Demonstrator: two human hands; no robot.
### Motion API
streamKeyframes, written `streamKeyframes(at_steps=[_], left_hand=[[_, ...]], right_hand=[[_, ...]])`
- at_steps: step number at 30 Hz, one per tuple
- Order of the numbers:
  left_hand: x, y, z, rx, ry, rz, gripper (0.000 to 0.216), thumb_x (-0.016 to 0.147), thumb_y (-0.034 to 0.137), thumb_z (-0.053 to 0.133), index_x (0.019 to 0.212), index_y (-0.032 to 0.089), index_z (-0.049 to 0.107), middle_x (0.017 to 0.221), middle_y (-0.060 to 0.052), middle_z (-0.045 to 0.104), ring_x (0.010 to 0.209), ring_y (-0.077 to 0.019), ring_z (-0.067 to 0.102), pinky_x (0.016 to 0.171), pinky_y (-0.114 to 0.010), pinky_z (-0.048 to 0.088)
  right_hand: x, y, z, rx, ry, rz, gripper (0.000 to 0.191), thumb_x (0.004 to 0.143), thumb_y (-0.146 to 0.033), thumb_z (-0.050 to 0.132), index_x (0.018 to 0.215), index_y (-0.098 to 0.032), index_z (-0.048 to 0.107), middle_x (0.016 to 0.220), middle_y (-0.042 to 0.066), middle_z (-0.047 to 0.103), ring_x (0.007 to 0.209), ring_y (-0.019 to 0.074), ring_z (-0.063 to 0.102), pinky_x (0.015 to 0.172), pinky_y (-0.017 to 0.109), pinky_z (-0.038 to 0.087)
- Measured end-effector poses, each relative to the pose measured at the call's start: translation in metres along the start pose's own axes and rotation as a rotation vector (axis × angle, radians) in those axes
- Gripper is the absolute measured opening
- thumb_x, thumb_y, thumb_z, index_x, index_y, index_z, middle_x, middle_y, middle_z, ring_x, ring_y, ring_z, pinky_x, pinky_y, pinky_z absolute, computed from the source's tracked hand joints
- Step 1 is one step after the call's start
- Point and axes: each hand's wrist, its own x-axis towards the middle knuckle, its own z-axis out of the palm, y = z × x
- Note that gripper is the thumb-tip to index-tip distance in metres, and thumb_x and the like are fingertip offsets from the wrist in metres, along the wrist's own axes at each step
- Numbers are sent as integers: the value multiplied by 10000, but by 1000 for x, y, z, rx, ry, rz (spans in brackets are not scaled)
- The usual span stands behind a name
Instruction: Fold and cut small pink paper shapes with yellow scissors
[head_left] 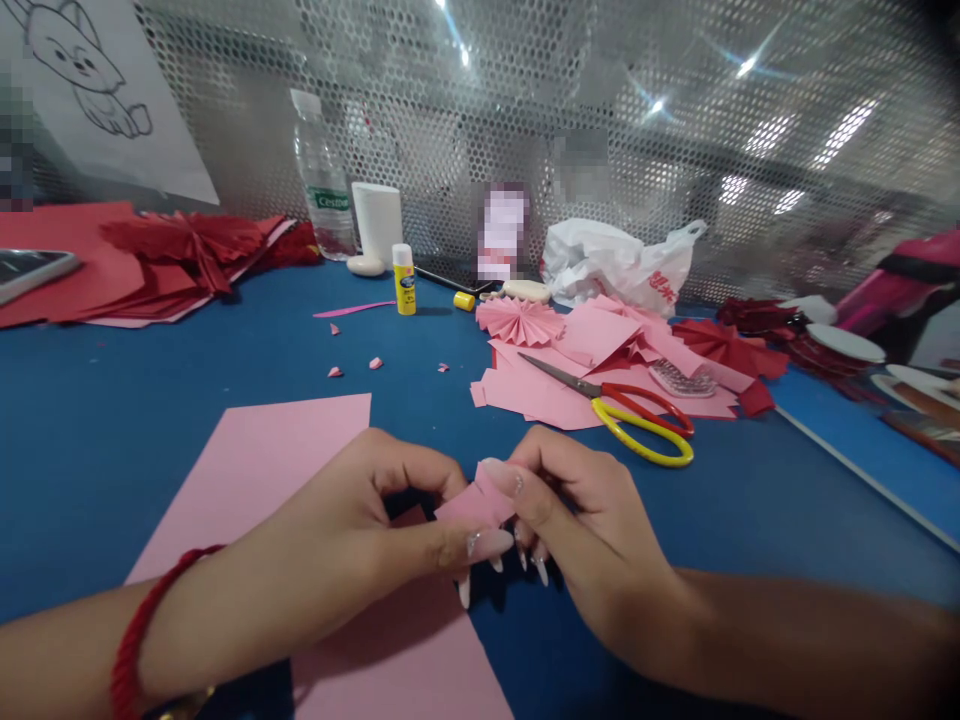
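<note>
Between both hands is a small folded piece of pink paper [476, 505]. My left hand [390, 520] pinches its lower left side, thumb on top. My right hand [577, 520] grips the upper right edge between thumb and fingers. Beneath my left hand and forearm lies a larger sheet of pink paper [277, 450] on the blue table. Scissors [607, 395] with one red and one yellow handle rest beyond my right hand, partly over a pile of pink paper pieces [547, 390]. The fingers partly hide the folded piece.
A glue stick [405, 285], its yellow cap [463, 300], a water bottle [324, 190] and a propped phone [501, 230] stand or lie at the back. Red paper [82, 265] is stacked at left. A white plastic bag [615, 265] sits before the perforated metal panel [465, 110].
</note>
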Motion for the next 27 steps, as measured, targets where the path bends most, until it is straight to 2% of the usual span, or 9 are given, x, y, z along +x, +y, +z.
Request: streamKeyframes(at_steps=[2,4,10,15,18,21,25,27], left_hand=[[0,1,-1,-44,-37,-76,321,770,434,765,630,152,706,559,0,608,535,-131,483,492,-204,362],[0,4,-1,-86,-51,-82,304,761,402,775,602,156,693,539,5,612,528,-127,488,494,-198,355],[1,9,1,-129,-84,-92,246,727,328,800,563,158,731,553,-3,654,525,-115,524,492,-165,381],[5,7,-1,10,57,-70,371,727,396,794,494,146,648,475,16,603,484,-91,449,444,-155,313],[5,5,-3,44,116,-66,363,735,396,794,505,149,661,463,24,615,467,-82,447,431,-150,302],[5,3,-4,61,121,-22,290,752,359,786,547,164,724,501,21,673,484,-85,497,455,-144,338],[8,1,-7,93,106,20,202,755,331,772,625,177,790,596,-6,758,559,-114,587,519,-148,403],[9,0,-9,85,69,16,183,748,319,770,642,173,798,610,-14,766,568,-120,596,526,-151,412]], right_hand=[[0,0,0,-23,0,-1,325,1029,-304,564,727,-196,509,569,-81,492,512,52,439,490,161,344],[2,0,-2,-15,10,13,329,1024,-324,573,726,-197,515,557,-83,487,499,52,430,479,158,342],[16,3,-8,112,203,57,378,991,-354,620,668,-191,509,515,-86,468,434,38,430,419,128,350],[13,3,-6,188,107,-50,239,1013,-299,593,804,-191,633,603,-63,592,486,35,524,461,102,422],[10,3,-6,177,93,-75,189,1008,-281,613,854,-200,688,611,-62,639,467,30,524,461,103,429],[8,3,-7,143,43,-88,137,994,-251,638,890,-206,715,625,-58,680,443,25,518,458,110,429],[6,5,-8,145,-84,-102,52,951,-188,685,911,-206,655,664,-57,708,517,40,621,477,102,434],[7,7,-7,141,-132,-58,137,912,-165,730,920,-210,601,657,-63,713,544,54,655,492,104,443]])
